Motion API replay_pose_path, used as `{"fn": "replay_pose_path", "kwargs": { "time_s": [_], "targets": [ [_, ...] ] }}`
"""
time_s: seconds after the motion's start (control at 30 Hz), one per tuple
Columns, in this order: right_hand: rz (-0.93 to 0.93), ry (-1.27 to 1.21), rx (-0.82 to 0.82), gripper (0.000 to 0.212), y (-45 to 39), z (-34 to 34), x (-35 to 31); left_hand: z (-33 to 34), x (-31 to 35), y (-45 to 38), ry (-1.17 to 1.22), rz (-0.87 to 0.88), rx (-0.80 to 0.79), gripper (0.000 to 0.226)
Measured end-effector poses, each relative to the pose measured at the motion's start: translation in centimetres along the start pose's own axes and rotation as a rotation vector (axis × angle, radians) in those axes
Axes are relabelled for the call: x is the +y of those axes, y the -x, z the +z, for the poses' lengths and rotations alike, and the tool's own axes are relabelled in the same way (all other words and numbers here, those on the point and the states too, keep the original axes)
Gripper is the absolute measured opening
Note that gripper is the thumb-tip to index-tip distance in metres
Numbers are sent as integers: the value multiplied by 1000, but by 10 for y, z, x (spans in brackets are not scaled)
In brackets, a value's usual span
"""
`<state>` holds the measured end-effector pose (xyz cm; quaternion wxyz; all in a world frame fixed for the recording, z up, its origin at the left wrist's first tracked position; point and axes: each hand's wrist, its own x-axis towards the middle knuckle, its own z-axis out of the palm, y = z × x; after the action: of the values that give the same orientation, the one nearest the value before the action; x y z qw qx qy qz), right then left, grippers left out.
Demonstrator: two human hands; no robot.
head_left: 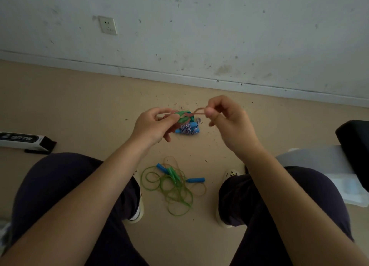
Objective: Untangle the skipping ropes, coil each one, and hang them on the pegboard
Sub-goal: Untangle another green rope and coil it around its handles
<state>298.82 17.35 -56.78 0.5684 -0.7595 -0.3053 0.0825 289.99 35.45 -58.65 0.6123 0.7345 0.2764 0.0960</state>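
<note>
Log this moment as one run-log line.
stage: untangling | left hand: holds green handle | right hand: pinches brown cord | floor: green tangle, coiled striped rope

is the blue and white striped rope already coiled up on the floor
Yes, the blue and white striped rope lies wound in a tight bundle on the floor, beyond the hands.
</note>
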Motion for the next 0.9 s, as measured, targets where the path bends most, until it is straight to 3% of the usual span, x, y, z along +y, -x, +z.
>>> {"fn": "replay_pose_path", "kwargs": {
  "time_s": [0.17,0.23,0.37,0.57,0.77,0.9],
  "targets": [
    [114,-583,-68,8,-3,-9,-2,4,-1,4,-7,53,-115,19],
    [163,-620,-81,11,-2,-6,-4,4,-1,4,-1,77,-122,20],
    [280,-370,-29,15,-4,-3,-6,4,4,5,-58,170,-98,18],
    [89,282,-158,24,-3,4,5,5,3,10,-74,181,-239,21],
    [135,388,-318,29,-3,7,12,0,0,9,-130,169,-261,21],
    [162,438,-353,29,-2,6,10,-2,1,8,-170,94,-333,36]
  ]
}}
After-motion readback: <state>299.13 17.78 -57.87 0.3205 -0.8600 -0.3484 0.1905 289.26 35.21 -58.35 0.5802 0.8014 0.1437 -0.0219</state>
